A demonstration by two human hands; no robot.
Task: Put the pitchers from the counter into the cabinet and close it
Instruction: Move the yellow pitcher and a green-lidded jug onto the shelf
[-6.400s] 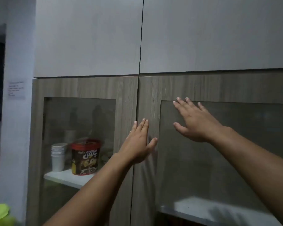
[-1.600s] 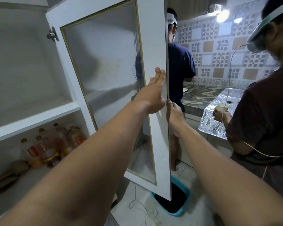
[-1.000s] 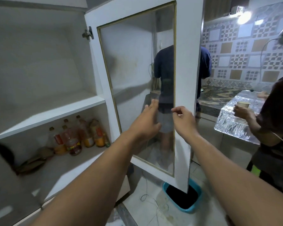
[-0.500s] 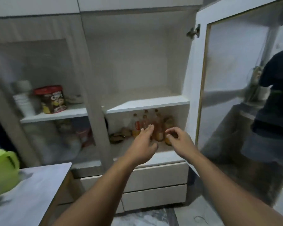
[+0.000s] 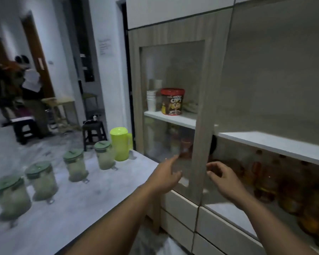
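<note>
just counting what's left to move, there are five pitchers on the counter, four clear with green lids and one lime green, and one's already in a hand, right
Not quite: no pitcher is held. The head view shows both the left hand and the right hand empty near the cabinet. The rest stands: four clear pitchers with green lids and one lime green pitcher on the counter.

Dim room; white walls [image 5: 107, 19], brown door [image 5: 38, 57], dark stools [image 5: 94, 134].

My view is dim and bluish, motion-blurred throughout; wide-angle distortion bends the cabinet [image 5: 201, 107] frame edges.
</note>
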